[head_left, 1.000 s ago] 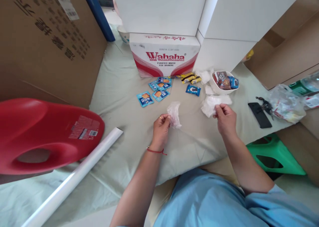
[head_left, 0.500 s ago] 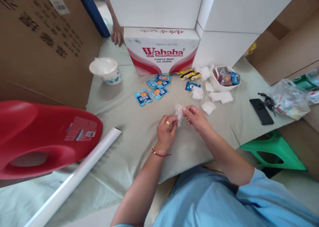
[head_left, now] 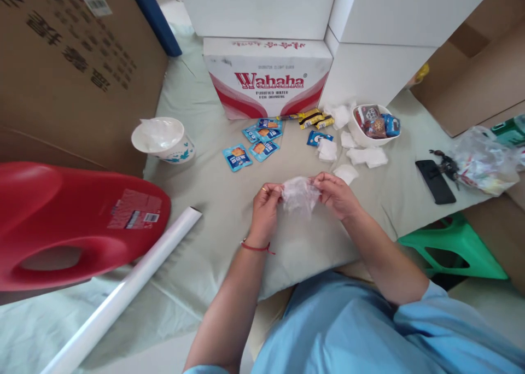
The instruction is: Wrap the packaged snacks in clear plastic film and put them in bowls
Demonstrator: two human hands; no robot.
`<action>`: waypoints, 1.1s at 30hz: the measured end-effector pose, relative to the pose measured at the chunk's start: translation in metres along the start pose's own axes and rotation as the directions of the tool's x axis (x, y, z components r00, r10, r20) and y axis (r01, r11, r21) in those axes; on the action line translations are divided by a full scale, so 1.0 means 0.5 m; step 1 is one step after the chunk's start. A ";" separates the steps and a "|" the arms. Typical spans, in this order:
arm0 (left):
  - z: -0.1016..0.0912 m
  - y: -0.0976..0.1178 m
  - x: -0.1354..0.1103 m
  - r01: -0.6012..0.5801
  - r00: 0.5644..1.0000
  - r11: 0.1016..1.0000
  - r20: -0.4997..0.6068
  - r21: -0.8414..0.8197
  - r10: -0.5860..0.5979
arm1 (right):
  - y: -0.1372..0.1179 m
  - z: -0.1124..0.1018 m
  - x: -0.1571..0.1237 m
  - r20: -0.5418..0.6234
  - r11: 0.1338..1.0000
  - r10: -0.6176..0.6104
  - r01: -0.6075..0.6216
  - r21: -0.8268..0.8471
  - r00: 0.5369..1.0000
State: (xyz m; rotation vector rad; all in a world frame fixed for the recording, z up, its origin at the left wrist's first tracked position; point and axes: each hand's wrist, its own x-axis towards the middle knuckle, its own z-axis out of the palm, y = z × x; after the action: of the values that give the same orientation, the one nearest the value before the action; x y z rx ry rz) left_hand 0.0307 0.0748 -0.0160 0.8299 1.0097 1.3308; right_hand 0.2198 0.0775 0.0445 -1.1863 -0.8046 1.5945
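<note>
A thin, see-through plastic bag (head_left: 301,195) hangs stretched between my two hands above the cloth. My left hand (head_left: 266,202) pinches its left edge between thumb and fingers. On the opposite edge, my right hand (head_left: 334,193) has its fingertips closed on the film. Several white folded packets lie just beyond, and one white packet (head_left: 345,173) is partly covered by my right hand. Blue snack sachets (head_left: 264,150) lie beyond my left hand. Farther off are yellow-wrapped snacks (head_left: 315,119) and a white bowl (head_left: 371,140) of wrapped snacks.
A paper cup (head_left: 176,152) with clear film inside stands at left. Nearby are a red jug (head_left: 135,188) and a white roll (head_left: 131,286). A Wahaha carton (head_left: 266,95) stands at the back. At right lie a black phone (head_left: 435,182), keys and a plastic bag (head_left: 484,161).
My hands have moved apart, spreading the bunched plastic bag wider. The paper cup has shifted left and nearer. Another person's hand beside the carton is gone from view.
</note>
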 end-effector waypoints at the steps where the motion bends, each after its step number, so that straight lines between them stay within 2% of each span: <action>1: -0.001 0.003 0.001 0.022 1.000 0.999 -0.004 -0.045 -0.022 | -0.005 -0.008 0.000 -0.016 0.999 0.017 -0.017 0.034 1.000; 8: 0.006 0.018 -0.003 0.115 0.993 0.980 0.015 -0.164 -0.114 | -0.020 -0.044 -0.006 -0.032 0.997 0.075 -0.073 0.034 0.997; 15: 0.005 0.036 -0.005 -0.050 0.997 0.979 0.056 -0.195 0.062 | 0.002 -0.043 -0.005 -0.224 0.992 -0.075 0.096 0.083 0.972; 21: 0.001 0.047 -0.001 -0.100 0.995 0.969 0.002 -0.225 0.103 | 0.009 -0.043 -0.011 -0.341 0.978 -0.154 0.191 0.079 0.927; 23: -0.005 0.057 -0.004 -0.059 0.997 0.966 0.042 -0.253 0.072 | 0.009 -0.041 -0.013 -0.367 0.969 -0.184 0.231 0.089 0.912; 25: -0.013 0.071 -0.011 0.012 0.988 0.965 0.153 -0.262 0.029 | 0.009 -0.041 -0.014 -0.378 0.958 -0.198 0.260 0.121 0.904; 27: -0.022 0.085 -0.020 0.072 0.952 0.975 0.306 -0.210 -0.004 | 0.006 -0.044 -0.014 -0.366 0.950 -0.192 0.266 0.165 0.911; 28: -0.025 0.091 -0.023 0.102 0.916 0.983 0.399 -0.155 -0.032 | 0.005 -0.046 -0.015 -0.351 0.948 -0.187 0.263 0.182 0.918; 29: -0.028 0.095 -0.026 0.134 0.864 0.988 0.498 -0.083 -0.075 | 0.004 -0.047 -0.016 -0.331 0.948 -0.184 0.256 0.190 0.926; 31: -0.030 0.097 -0.029 0.182 0.716 0.979 0.670 0.095 -0.199 | 0.002 -0.050 -0.019 -0.287 0.953 -0.188 0.245 0.178 0.939; 32: -0.029 0.095 -0.028 0.189 0.648 0.966 0.717 0.176 -0.257 | 0.001 -0.051 -0.021 -0.267 0.956 -0.194 0.243 0.164 0.944; 33: -0.028 0.092 -0.027 0.185 0.614 0.956 0.733 0.228 -0.294 | 0.001 -0.051 -0.023 -0.251 0.958 -0.202 0.244 0.150 0.947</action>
State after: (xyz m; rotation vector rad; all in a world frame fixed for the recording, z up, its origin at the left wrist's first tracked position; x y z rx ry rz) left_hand 0.0012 0.0642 0.0231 1.1726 0.4879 0.5554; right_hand 0.2446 0.0657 0.0400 -1.0863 -0.6061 1.2842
